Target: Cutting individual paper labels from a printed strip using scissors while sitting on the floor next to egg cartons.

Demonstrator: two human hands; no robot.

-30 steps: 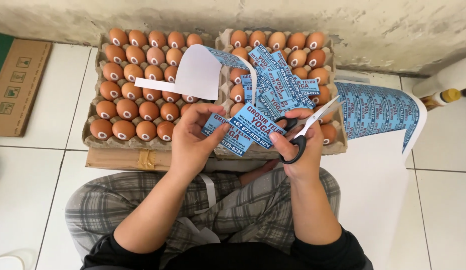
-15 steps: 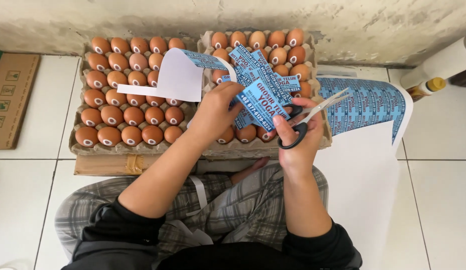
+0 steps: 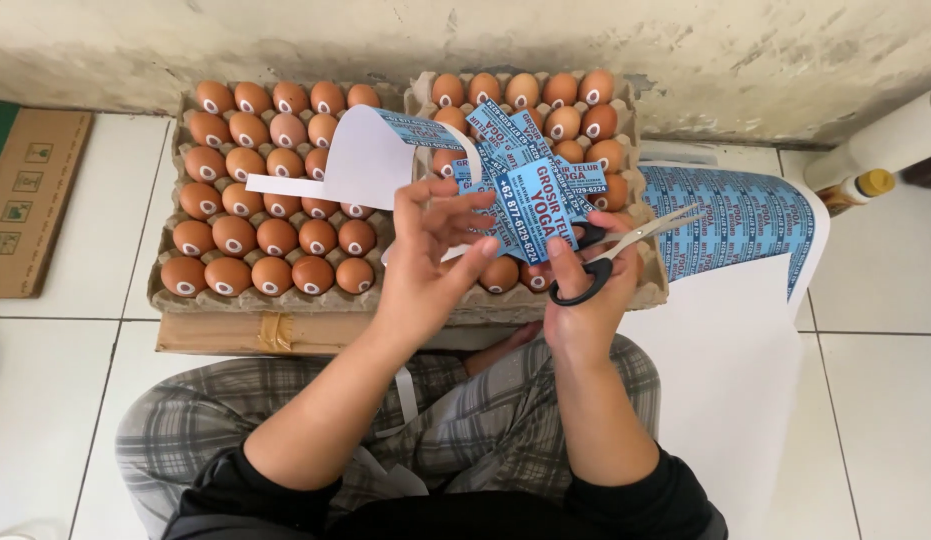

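My left hand (image 3: pixel 432 252) pinches a small blue printed label (image 3: pixel 526 212) above the right egg tray (image 3: pixel 645 290). A curled strip of blue labels with a white back (image 3: pixel 365 160) arches over the left egg tray (image 3: pixel 165 290). My right hand (image 3: pixel 585 290) grips black-handled scissors (image 3: pixel 610 255), blades pointing right and slightly apart. Several cut blue labels (image 3: pixel 505 130) lie piled on the brown eggs (image 3: pixel 275 236) of the right tray.
Both trays rest on a taped cardboard box (image 3: pixel 255 333). A large sheet of blue labels (image 3: pixel 735 225) drapes over the white tiled floor at right. A flat carton (image 3: pixel 30 200) lies left, a yellow-capped bottle (image 3: pixel 855 188) right, and a rough wall (image 3: pixel 585 40) behind.
My left hand has lifted the cut label up and forward over the right tray. The scissors hand stays close beside it, shifted slightly.
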